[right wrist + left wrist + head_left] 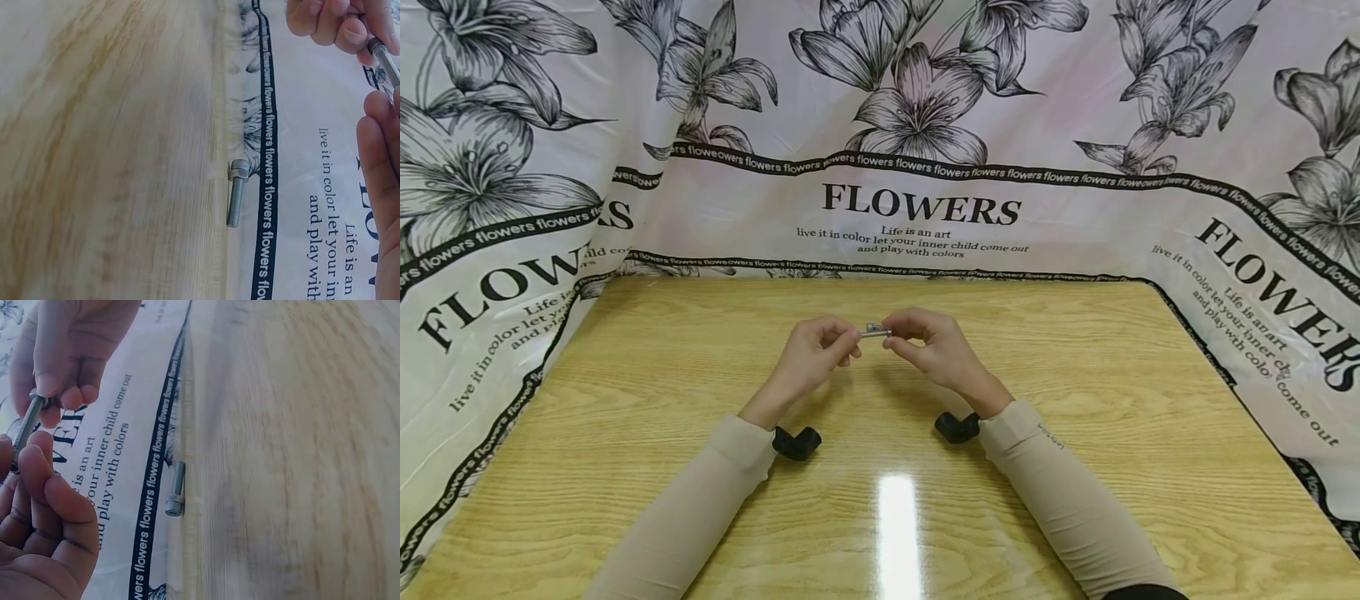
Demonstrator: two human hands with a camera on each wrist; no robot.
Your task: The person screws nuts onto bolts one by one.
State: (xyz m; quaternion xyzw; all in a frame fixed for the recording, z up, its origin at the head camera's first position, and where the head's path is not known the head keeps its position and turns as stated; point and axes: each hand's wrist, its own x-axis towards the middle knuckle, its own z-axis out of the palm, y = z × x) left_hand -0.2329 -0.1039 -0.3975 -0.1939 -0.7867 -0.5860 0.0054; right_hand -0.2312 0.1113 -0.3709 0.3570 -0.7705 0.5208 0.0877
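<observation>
A metal bolt (874,334) is held level between both hands above the table. At its head end, the left hand (820,350) pinches it with thumb and fingertips; the dark head (376,45) shows in the right wrist view. The right hand (936,350) pinches the other end, where a nut (39,398) sits against its fingertips in the left wrist view. Just beyond lies a second bolt (872,327) on the table, with a nut (237,175) close under its head in the right wrist view.
The wood-grain table (662,500) spans the area below the hands. A white flower-print cloth (737,208) stands around its back and sides. Black wrist devices (797,443) show under both sleeves, and light glares off the tabletop near the front.
</observation>
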